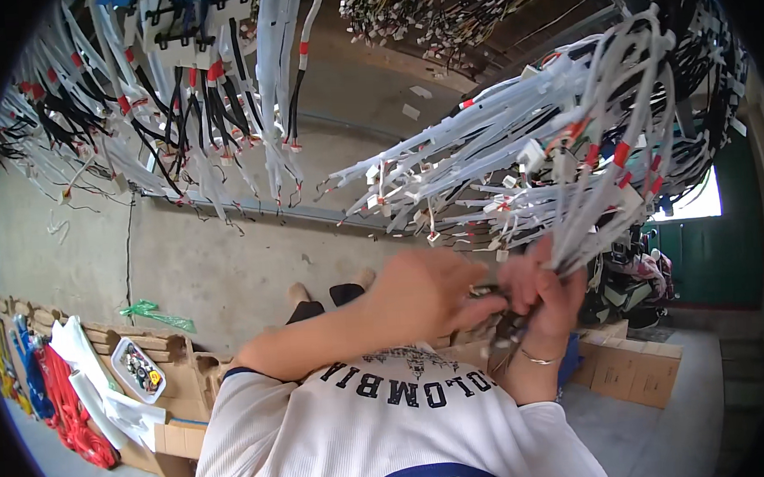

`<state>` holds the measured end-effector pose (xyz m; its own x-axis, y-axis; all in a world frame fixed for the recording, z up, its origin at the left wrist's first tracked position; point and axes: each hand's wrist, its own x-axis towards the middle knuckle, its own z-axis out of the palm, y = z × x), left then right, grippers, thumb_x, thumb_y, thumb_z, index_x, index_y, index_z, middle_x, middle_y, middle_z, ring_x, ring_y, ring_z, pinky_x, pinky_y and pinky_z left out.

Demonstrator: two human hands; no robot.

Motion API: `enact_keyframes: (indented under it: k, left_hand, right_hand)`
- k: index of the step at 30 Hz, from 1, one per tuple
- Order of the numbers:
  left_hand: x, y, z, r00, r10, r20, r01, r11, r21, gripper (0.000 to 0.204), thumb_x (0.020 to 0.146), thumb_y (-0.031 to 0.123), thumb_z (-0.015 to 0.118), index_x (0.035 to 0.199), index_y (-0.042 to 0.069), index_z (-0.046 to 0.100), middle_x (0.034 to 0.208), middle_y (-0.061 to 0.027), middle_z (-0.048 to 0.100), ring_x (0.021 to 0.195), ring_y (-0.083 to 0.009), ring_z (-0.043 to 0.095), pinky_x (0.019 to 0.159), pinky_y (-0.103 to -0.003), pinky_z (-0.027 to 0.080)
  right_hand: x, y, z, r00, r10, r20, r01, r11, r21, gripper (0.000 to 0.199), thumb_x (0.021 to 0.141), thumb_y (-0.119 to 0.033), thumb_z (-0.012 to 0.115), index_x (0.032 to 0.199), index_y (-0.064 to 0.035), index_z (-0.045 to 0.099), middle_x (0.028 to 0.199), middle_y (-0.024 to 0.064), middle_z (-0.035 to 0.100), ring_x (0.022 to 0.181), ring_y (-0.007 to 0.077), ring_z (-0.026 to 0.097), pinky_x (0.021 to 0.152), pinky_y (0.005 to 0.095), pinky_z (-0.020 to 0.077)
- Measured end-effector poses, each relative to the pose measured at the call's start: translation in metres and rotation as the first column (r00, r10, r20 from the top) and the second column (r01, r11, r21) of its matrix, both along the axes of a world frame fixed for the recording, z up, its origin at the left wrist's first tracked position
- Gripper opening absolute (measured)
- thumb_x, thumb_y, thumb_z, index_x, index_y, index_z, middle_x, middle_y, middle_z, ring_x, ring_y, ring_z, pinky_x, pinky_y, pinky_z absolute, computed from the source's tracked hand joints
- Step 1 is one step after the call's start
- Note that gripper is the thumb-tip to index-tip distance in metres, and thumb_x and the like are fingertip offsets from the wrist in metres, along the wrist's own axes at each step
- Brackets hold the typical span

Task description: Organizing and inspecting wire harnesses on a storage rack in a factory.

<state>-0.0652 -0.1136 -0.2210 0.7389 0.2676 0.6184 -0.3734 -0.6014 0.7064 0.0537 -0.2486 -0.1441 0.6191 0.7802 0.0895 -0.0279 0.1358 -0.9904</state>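
Observation:
Both hands meet just in front of my chest. My right hand point(550, 294), with a thin bracelet at its wrist, is closed round the lower ends of white-sleeved cables point(578, 226) that loop down from the hanging bundle. My left hand point(438, 292) reaches across from the left, its fingers bent in a pinch close to the right fingertips. Something small and dark shows between those fingers, too blurred to name. Below the hands, small pale pieces are smeared by motion. Red bands and white connectors mark the wire harnesses point(465, 159) hanging just beyond.
More harnesses point(207, 92) hang at the upper left, and loose wire ends point(447, 7) at the far top. On the left, a cardboard surface point(180, 373) bears a white tray point(138, 369) of small parts beside red cables point(73, 406). A cardboard box point(630, 368) stands at lower right.

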Motion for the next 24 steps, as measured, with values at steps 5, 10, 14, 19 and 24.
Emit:
enact_keyframes:
  k: [5,10,14,19,24]
  left_hand:
    - [0.061,0.075,-0.058,0.942,0.337,0.007,-0.314,0.887,-0.338,0.056,0.074,0.017,0.075,0.123,0.002,0.052,0.115,-0.0148,0.059,0.104,-0.0266,0.059,0.088,-0.036,0.047]
    - [0.121,0.106,-0.095,0.965,-0.056,-0.258,-0.048,0.923,-0.382,0.061,0.066,0.012,0.074,0.123,0.008,0.052,0.099,-0.0161,0.064,0.086,-0.0263,0.062,0.079,-0.035,0.048]
    - [0.12,0.125,-0.102,0.926,-0.23,-0.301,0.029,0.835,-0.55,0.034,0.071,0.007,0.067,0.105,0.002,0.063,0.08,-0.0071,0.064,0.072,-0.0115,0.056,0.069,-0.028,0.047]
    - [0.097,0.149,-0.086,0.783,-0.598,-0.168,0.313,0.613,-0.725,0.046,0.082,0.025,0.07,0.12,0.0,0.058,0.092,0.0016,0.061,0.082,-0.0057,0.052,0.074,-0.022,0.043]
    - [0.09,0.155,-0.073,0.698,-0.716,-0.033,0.447,0.471,-0.76,0.055,0.094,0.045,0.052,0.13,0.004,0.052,0.098,0.0008,0.063,0.084,-0.0055,0.052,0.076,-0.025,0.044]
  right_hand:
    - [0.014,-0.02,0.019,0.871,0.386,-0.304,-0.355,0.922,0.153,0.027,0.085,-0.011,0.063,0.096,-0.0071,0.039,0.048,-0.0036,0.039,0.032,0.0036,0.033,0.033,0.0216,0.0336]
    - [0.011,-0.009,0.018,0.835,0.428,-0.345,-0.389,0.904,0.18,0.026,0.088,-0.011,0.058,0.105,-0.0038,0.04,0.047,-0.0052,0.037,0.032,0.0016,0.029,0.033,0.0196,0.0301]
    - [0.015,-0.023,0.023,0.876,0.356,-0.326,-0.312,0.933,0.181,0.033,0.088,-0.012,0.059,0.113,-0.0014,0.039,0.047,-0.0058,0.036,0.032,0.0015,0.029,0.033,0.0197,0.0297]
    - [0.022,-0.028,0.019,0.906,0.33,-0.263,-0.297,0.942,0.159,0.038,0.089,-0.016,0.06,0.115,0.0008,0.039,0.047,-0.0063,0.035,0.033,0.0014,0.029,0.033,0.0201,0.0284]
    - [0.022,-0.027,0.02,0.9,0.306,-0.311,-0.261,0.949,0.18,0.039,0.087,-0.013,0.063,0.114,0.0071,0.044,0.051,-0.0041,0.036,0.036,0.002,0.03,0.035,0.0211,0.0276]
